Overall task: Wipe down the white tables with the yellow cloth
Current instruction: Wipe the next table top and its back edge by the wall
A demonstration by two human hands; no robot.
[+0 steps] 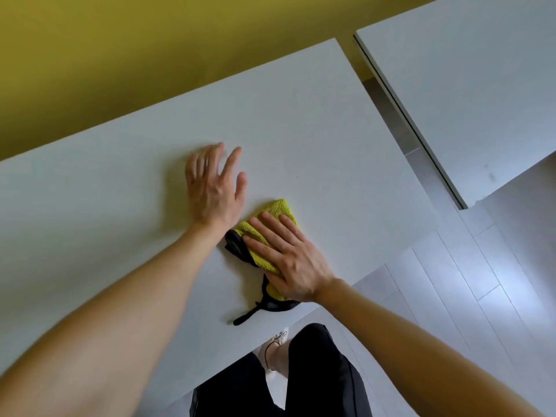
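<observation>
A yellow cloth (278, 213) with a black edge and black strap lies folded on the white table (120, 188), near its front edge. My right hand (285, 257) presses flat on the cloth with straight fingers. Just left of the cloth, my left hand (215, 188) lies on or just above the bare tabletop with its fingers spread; it looks slightly blurred. A second white table (469, 85) stands to the right, apart from the first.
A yellow wall (120, 55) runs behind the table. A narrow gap with a metal strip (400, 127) separates the two tables. Pale floorboards (466, 296) lie at the right. My dark trousers and a light shoe (278, 341) show below the table's front edge.
</observation>
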